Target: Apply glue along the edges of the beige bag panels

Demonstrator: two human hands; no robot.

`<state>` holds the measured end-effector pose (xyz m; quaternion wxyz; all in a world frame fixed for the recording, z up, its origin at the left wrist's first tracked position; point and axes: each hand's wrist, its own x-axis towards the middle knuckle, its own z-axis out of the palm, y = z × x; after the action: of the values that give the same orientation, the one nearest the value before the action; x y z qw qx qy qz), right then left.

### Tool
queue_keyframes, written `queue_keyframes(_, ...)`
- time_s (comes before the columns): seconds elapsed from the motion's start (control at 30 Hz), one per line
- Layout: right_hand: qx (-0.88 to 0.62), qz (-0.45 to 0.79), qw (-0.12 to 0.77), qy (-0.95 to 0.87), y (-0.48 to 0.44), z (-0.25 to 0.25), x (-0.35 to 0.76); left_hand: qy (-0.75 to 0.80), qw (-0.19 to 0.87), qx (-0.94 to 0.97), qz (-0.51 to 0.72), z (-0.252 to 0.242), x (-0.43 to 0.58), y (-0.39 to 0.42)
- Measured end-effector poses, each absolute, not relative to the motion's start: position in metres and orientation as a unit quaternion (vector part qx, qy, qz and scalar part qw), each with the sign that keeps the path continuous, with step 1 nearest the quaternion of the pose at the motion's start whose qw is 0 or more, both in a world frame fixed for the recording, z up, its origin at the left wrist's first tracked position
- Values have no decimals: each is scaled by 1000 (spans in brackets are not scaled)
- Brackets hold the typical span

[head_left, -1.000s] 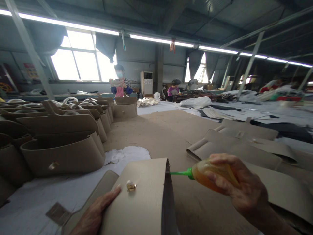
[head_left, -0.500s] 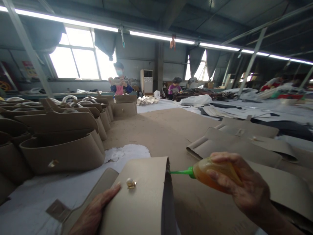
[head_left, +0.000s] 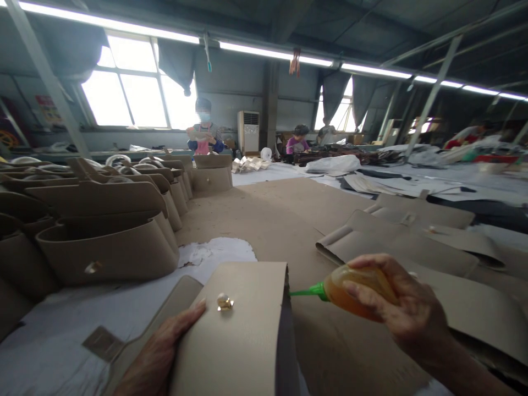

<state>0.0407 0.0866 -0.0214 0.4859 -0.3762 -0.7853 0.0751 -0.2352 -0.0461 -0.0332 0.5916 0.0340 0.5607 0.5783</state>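
Observation:
My left hand (head_left: pixel 167 344) grips the left side of a beige handbag body (head_left: pixel 239 330), thumb on the front panel and the other fingers hidden behind it. A gold clasp (head_left: pixel 225 302) sits on that panel. The bag's flap with its tab (head_left: pixel 103 344) spreads out to the left under my wrist. In my right hand (head_left: pixel 406 308) is a squeeze bottle (head_left: pixel 355 289) of amber liquid, held sideways. Its green nozzle (head_left: pixel 307 292) points left, with the tip at the raw right edge of the bag; whether it touches I cannot tell.
Rows of beige bags (head_left: pixel 107 247) with gold clasps stand at the left. Flat bag pieces (head_left: pixel 391 242) lie at the right on a brown board (head_left: pixel 256 212). White sheet (head_left: pixel 49 330) covers the table's left. Co-workers, one a person in a striped top (head_left: pixel 203 137), sit farther back.
The bottle has shifted slightly left and its nozzle tip sits a little lower along the bag's edge. The whole view has shifted slightly. Both hands keep their hold.

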Motion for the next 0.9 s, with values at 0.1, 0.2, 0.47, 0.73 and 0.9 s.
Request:
queue_keyframes(0.1,-391,89,489,-775,84,-25,41,576,613,34,540,-35,-236,-45)
queue_keyframes(0.2,-414,118,488,-759,77,-27,37,576,604,44,549,-37,-238,-44)
queue_keyframes(0.47,-467,179,487,-716,59,-25,31,574,603,34,553,-37,-239,-45)
queue_keyframes(0.73,-516,232,480,-670,43,-25,32,578,585,26,569,-31,-233,-43)
queue_keyframes(0.9,-532,260,467,-657,38,-26,40,583,578,27,571,-37,-238,-43)
